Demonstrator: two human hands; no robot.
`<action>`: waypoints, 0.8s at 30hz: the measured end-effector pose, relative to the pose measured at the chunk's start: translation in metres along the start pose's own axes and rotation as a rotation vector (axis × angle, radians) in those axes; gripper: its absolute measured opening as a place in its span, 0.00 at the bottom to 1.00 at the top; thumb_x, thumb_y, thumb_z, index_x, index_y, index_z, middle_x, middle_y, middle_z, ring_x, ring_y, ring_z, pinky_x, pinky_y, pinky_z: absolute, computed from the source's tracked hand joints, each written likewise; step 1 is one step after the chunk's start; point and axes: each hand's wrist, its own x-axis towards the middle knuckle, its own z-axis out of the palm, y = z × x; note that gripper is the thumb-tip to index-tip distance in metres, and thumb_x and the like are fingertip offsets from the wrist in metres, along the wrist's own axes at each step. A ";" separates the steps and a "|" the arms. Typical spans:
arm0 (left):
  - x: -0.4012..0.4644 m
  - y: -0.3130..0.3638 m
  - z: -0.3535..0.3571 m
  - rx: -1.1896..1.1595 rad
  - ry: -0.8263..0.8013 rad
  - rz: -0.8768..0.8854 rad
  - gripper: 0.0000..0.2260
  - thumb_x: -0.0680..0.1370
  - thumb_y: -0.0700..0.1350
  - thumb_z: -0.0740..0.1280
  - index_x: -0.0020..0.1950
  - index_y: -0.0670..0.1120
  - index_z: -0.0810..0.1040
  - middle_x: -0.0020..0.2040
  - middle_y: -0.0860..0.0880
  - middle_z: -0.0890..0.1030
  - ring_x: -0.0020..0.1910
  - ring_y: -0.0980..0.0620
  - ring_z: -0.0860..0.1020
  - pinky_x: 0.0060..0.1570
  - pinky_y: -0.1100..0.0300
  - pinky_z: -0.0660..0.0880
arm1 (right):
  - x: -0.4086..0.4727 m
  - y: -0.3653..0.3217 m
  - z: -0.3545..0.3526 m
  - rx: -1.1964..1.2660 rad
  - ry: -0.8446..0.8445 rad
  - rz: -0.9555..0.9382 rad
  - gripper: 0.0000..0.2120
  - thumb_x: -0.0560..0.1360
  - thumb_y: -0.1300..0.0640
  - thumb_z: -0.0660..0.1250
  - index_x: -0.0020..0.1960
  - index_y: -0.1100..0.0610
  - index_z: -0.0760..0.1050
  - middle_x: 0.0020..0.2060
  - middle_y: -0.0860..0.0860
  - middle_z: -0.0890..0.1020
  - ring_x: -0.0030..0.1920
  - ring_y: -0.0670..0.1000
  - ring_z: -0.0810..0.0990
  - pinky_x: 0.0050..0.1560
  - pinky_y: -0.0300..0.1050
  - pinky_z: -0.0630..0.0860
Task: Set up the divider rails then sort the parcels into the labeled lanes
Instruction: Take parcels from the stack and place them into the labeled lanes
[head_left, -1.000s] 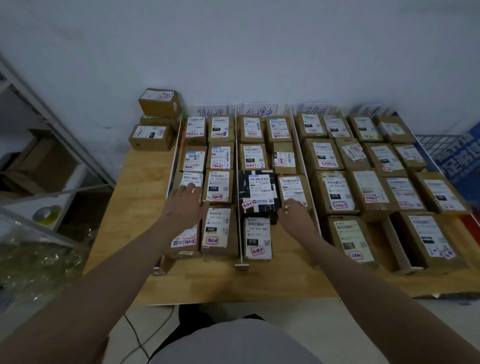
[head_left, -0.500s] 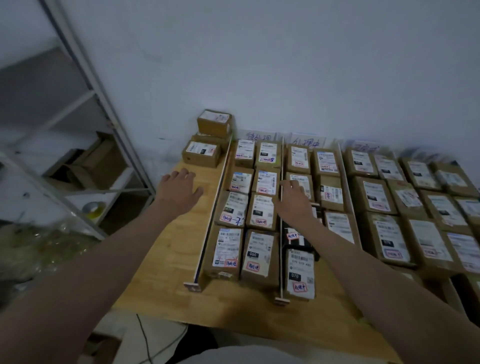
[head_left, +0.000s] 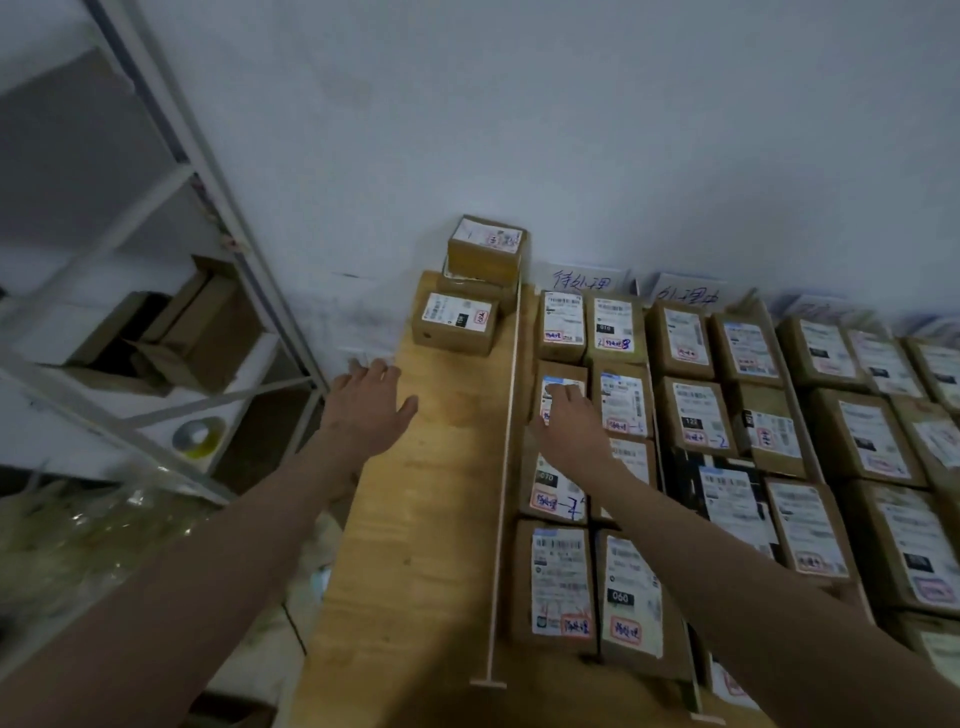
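Two bare hands reach over the light wooden table (head_left: 415, 519). The left hand (head_left: 369, 410) hovers with fingers spread and relaxed, grasping nothing, near the table's left edge. The right hand (head_left: 569, 423) lies with straight fingers on a brown cardboard parcel with a white label (head_left: 558, 376), second from the wall in the leftmost lane. A thin white divider rail (head_left: 506, 467) runs just left of that lane. Three unsorted brown boxes (head_left: 467, 306) are stacked outside it by the wall.
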 end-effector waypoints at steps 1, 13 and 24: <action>0.012 -0.007 0.001 0.000 -0.008 0.012 0.27 0.82 0.60 0.54 0.75 0.46 0.65 0.75 0.45 0.66 0.73 0.42 0.66 0.71 0.45 0.63 | 0.012 -0.008 0.004 0.019 -0.003 0.021 0.19 0.81 0.53 0.59 0.69 0.61 0.67 0.66 0.57 0.70 0.66 0.59 0.70 0.61 0.56 0.73; 0.148 -0.042 0.029 -0.086 -0.052 0.138 0.24 0.82 0.58 0.56 0.72 0.45 0.68 0.70 0.45 0.71 0.67 0.43 0.71 0.66 0.47 0.67 | 0.136 -0.061 0.038 0.060 -0.065 0.115 0.21 0.80 0.56 0.61 0.71 0.59 0.66 0.68 0.55 0.70 0.66 0.56 0.72 0.62 0.52 0.73; 0.239 -0.028 0.072 -0.176 -0.083 0.222 0.27 0.80 0.56 0.61 0.75 0.44 0.64 0.73 0.44 0.66 0.69 0.43 0.68 0.66 0.46 0.67 | 0.228 -0.064 0.076 0.014 -0.225 0.056 0.33 0.77 0.65 0.62 0.79 0.55 0.54 0.78 0.51 0.56 0.69 0.57 0.71 0.61 0.53 0.76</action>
